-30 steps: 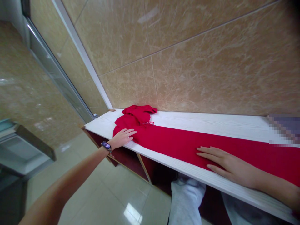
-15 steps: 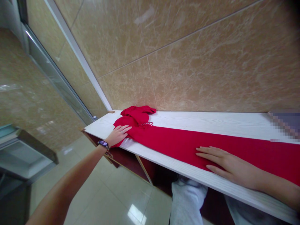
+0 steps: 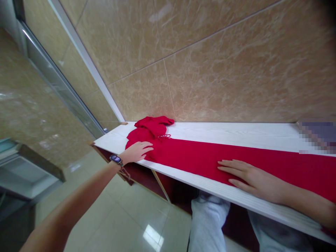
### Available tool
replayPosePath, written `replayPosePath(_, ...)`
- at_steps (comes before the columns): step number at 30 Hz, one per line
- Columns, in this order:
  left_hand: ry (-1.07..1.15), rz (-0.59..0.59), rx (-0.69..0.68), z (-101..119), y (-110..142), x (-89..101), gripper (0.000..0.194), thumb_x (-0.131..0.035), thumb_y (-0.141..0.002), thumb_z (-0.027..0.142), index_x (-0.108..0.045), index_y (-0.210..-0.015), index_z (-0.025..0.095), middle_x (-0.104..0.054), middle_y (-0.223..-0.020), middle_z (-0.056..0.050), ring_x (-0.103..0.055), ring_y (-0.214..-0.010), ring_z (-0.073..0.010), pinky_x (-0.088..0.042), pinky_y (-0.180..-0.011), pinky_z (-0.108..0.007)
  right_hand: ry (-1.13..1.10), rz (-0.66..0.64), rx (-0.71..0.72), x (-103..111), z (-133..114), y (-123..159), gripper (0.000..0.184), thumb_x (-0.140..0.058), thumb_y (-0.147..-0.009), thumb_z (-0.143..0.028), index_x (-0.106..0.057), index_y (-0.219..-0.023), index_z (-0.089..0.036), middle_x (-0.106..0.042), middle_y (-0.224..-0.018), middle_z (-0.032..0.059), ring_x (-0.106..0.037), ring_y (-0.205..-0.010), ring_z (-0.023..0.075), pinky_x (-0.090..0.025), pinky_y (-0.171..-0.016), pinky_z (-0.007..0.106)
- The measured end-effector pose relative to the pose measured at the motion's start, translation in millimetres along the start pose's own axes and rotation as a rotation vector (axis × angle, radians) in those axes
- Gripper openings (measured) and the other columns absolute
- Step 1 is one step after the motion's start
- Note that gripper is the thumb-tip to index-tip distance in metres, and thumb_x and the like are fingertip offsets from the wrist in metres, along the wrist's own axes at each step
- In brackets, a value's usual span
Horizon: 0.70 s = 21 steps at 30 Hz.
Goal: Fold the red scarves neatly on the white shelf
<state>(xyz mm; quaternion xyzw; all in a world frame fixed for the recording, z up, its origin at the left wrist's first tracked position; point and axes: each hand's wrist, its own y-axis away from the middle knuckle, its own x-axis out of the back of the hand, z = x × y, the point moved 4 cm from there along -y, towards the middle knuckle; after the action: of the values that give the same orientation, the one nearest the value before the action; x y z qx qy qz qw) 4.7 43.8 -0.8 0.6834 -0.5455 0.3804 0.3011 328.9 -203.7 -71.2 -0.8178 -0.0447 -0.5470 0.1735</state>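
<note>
A long red scarf lies stretched along the white tabletop, running off to the right. Its far left part is bunched into a heap, where a bit of fringe shows. My left hand, with a dark watch on the wrist, rests open on the scarf beside that heap, fingers extended over the cloth near the front edge. Further right, my right hand lies flat and open on the smooth stretch of scarf, fingers pointing left.
A tan marbled wall rises behind the tabletop. At the far right a blurred-out dark object stands on it. Open dark-red compartments are below, with my grey-trousered leg in front. A tiled floor shows at lower left.
My left hand has slid a little to the right over the scarf, and the cloth hanging over the front edge beneath it is now up on the tabletop. My right hand stays on the scarf.
</note>
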Motion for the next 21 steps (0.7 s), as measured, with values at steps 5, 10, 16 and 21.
replayPosePath(5, -0.108, -0.084, 0.01, 2.4, -16.7, -13.5, 0.025, -0.046, -0.083, 0.008, -0.06, -0.103, 0.015, -0.062, -0.098, -0.009, -0.056, -0.093, -0.0197, -0.039, -0.083, -0.033, 0.013, -0.022, 0.007, 3.4, -4.8, -1.6, 0.046, -0.038, -0.088, -0.045, -0.048, -0.128, -0.024, -0.046, -0.134, 0.0073, -0.04, -0.124, 0.0261, -0.031, -0.104, 0.048)
replayPosePath(10, -0.122, 0.006, 0.1, -12.3, 0.9, 3.4, 0.025, -0.044, -0.083, 0.005, -0.061, -0.099, 0.014, -0.059, -0.096, -0.012, -0.056, -0.089, -0.0208, -0.042, -0.081, -0.034, 0.005, -0.003, 0.005, 3.5, -3.6, -1.5, 0.046, -0.039, -0.088, -0.045, -0.049, -0.127, -0.024, -0.047, -0.133, 0.0067, -0.04, -0.123, 0.0259, -0.031, -0.104, 0.047)
replayPosePath(16, -0.018, -0.123, 0.07, 0.6, 29.9, -22.0, 0.036, -0.041, -0.081, 0.001, -0.057, -0.109, 0.018, -0.06, -0.108, -0.007, -0.059, -0.095, -0.0164, -0.047, -0.08, -0.025, 0.028, -0.006, 0.011, 1.3, -1.7, -1.0, 0.046, -0.038, -0.088, -0.044, -0.049, -0.127, -0.024, -0.047, -0.133, 0.0068, -0.04, -0.124, 0.0253, -0.032, -0.104, 0.047)
replayPosePath(21, 0.026, -0.099, 0.219, 3.7, 37.1, -41.7, 0.045, -0.038, -0.079, -0.001, -0.052, -0.119, 0.016, -0.057, -0.12, -0.01, -0.057, -0.105, -0.0186, -0.047, -0.087, -0.029, 0.036, -0.013, 0.008, 2.4, -4.0, -1.4, 0.046, -0.037, -0.088, -0.044, -0.049, -0.127, -0.023, -0.047, -0.133, 0.0066, -0.04, -0.124, 0.0248, -0.032, -0.104, 0.046)
